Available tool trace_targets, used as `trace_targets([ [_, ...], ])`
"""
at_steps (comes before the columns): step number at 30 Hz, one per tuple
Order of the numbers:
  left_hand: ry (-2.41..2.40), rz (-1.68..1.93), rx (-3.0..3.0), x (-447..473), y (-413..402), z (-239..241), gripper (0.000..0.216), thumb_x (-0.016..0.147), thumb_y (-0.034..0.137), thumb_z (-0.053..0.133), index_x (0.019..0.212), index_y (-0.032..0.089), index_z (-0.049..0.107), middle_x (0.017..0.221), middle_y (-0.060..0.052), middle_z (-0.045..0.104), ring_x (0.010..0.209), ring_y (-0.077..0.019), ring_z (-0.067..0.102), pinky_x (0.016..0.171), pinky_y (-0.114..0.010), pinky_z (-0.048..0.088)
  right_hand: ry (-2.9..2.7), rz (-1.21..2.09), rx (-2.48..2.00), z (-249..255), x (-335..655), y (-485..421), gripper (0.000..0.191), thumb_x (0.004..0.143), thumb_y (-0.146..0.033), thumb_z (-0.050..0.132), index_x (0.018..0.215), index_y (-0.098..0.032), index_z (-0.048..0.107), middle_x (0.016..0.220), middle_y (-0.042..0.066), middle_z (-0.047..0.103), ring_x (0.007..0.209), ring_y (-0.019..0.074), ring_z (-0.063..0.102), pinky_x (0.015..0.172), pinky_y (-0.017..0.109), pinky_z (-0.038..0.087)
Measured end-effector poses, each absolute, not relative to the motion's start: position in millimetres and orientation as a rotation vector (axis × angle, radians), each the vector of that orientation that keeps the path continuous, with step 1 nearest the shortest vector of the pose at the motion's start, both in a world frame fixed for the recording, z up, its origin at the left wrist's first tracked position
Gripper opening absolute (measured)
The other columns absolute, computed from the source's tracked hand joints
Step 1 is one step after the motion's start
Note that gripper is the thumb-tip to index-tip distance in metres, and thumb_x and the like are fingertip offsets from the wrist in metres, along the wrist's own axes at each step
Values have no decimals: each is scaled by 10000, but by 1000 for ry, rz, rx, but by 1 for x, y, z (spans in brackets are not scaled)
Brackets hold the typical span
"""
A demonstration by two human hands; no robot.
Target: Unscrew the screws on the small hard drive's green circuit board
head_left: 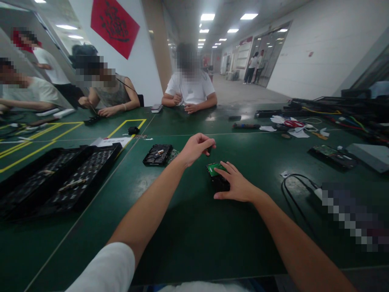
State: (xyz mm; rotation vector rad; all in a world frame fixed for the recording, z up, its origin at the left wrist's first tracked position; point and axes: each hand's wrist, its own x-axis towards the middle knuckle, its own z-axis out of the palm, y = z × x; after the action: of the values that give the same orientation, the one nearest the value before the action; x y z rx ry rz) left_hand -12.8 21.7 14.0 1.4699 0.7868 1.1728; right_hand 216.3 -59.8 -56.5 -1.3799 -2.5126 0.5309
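In front of me on the green table lies a small black case with a green circuit board (214, 168) showing on top. My right hand (237, 182) spans this case, thumb at its near side and fingers over the board, steadying it. Just above and beyond it, my left hand (197, 149) is closed in a pinch. Something small and dark shows under its fingertips, too little to name. To the left lies a black open housing (157, 155) with small pale pieces in it, and small loose parts (172, 156) are beside it.
Long black trays (88, 172) holding small parts stand at the left. At the right are another black case with a board (331, 157), a grey box (369, 156), a looped black cable (291, 176) and a pile of wires. Several people sit or stand beyond the table.
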Motion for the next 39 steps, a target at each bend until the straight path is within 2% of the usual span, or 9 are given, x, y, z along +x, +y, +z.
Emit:
trace_targets([
  [5,676,1073,1580,-15,20,17,310,921,406,693,1119,168,673,915,-68,710,831,-162,685,602,-230,482,-2503,510,-1380,-59,215,-59,1162,682,-914,656,1612,-280,369,1741,115,128,1597,428,18,1266,654,146],
  [9,675,1084,1618,-16,24,14,315,943,446,651,1036,156,729,900,-72,695,807,-152,652,586,-226,461,-2485,510,-1375,-63,215,-58,1179,671,-913,667,1609,-259,380,1735,132,148,1594,441,26,1266,654,139],
  [15,692,1088,1578,-15,23,15,316,937,464,655,974,158,721,897,-77,694,797,-150,638,577,-221,445,-2483,521,-1367,-63,216,-58,1183,664,-922,661,1604,-256,392,1733,136,149,1592,449,28,1260,665,150],
  [27,686,1063,1466,-15,23,17,249,920,371,628,988,150,721,924,-88,696,862,-183,659,594,-236,446,-2488,571,-1396,-55,216,-60,1233,629,-937,668,1617,-266,363,1737,139,125,1593,446,14,1259,663,155],
  [32,663,1052,1511,-15,21,17,268,918,398,657,1015,158,727,943,-85,697,874,-182,655,608,-236,459,-2515,593,-1361,-57,219,-58,1340,536,-930,736,1625,-256,344,1740,151,92,1587,468,-6,1253,677,146],
  [39,660,1048,1525,-14,22,15,317,907,444,701,1061,169,733,974,-83,700,913,-183,661,636,-238,497,-2508,549,-1331,-60,221,-59,1287,574,-892,755,1617,-248,364,1738,152,105,1592,450,-2,1266,639,140],
])
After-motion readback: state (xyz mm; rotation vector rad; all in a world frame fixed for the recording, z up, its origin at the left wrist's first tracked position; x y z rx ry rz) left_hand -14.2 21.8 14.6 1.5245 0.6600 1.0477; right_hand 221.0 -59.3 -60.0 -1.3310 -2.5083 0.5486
